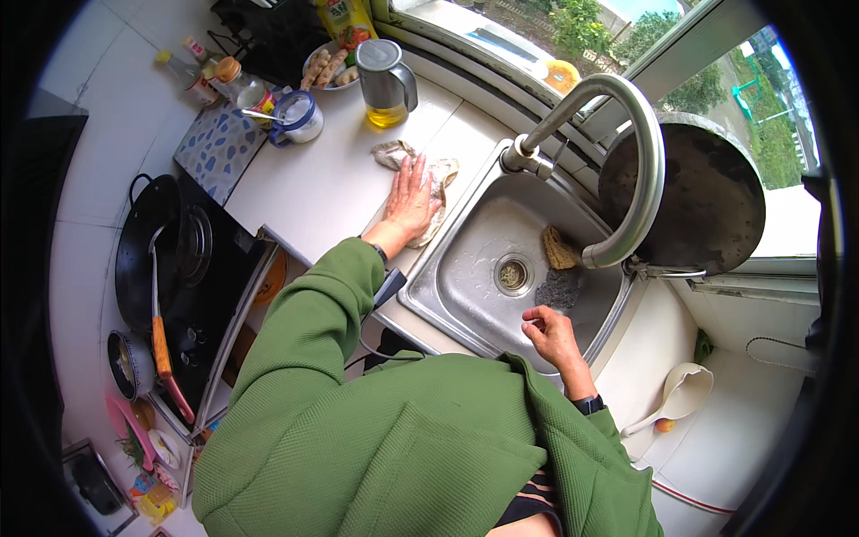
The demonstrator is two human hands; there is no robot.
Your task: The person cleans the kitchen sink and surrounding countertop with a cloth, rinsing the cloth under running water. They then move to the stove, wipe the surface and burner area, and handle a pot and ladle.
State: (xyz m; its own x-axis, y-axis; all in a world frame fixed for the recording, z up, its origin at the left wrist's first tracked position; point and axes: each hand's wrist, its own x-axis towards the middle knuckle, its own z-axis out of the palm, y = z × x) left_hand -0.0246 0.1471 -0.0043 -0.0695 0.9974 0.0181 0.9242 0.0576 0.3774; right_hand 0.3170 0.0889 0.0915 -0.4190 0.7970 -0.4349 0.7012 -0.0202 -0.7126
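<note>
My left hand [411,201] lies flat, fingers spread, on a crumpled, stained cloth [439,176] on the white tiled counter [302,188]. The cloth shows on both sides of the hand, close to the left rim of the stainless steel sink [463,268]. My right hand [551,335] hovers over the sink's near part with its fingers curled loosely and nothing seen in them. Beyond it in the basin lie a dark scouring pad [558,288] and a brown sponge [559,248], to the right of the drain strainer [513,274].
An oil jug [386,84], a blue-rimmed jar with a spoon [297,117] and a plate of ginger [329,70] stand behind the cloth. The curved faucet [644,168] arches over the sink. A wok [151,248] sits on the stove at left; a ladle [684,389] lies at right.
</note>
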